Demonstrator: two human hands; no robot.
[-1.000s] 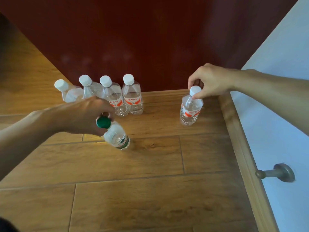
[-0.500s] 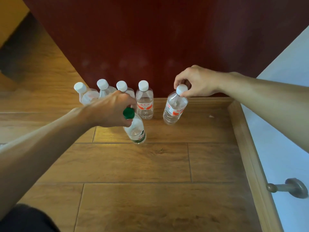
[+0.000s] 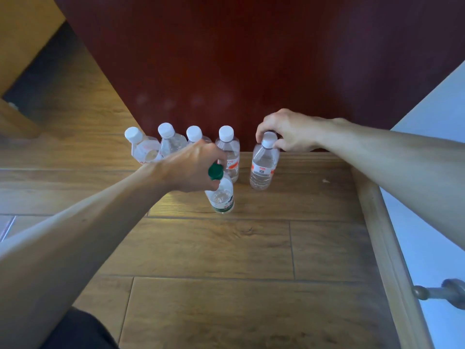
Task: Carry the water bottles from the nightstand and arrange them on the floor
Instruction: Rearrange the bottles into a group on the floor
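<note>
Gripping caps: left hand [image 3: 191, 167] holds green-capped bottle [image 3: 221, 196] at 6 o'clock of the row [image 3: 173, 143]; right hand [image 3: 289, 132] holds white-capped bottle [image 3: 263, 167] at 3 o'clock.

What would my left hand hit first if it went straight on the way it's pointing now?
The left hand, gripping the green-capped bottle by the neck, points toward the fourth white-capped bottle from the left, so probably that first. Whether they touch is unclear.

left arm [image 3: 95, 217] outstretched | left grip [image 3: 193, 170] curled over green cap [image 3: 215, 171] | right arm [image 3: 392, 154] outstretched | right grip [image 3: 286, 132] pinching white cap [image 3: 268, 139]
</note>
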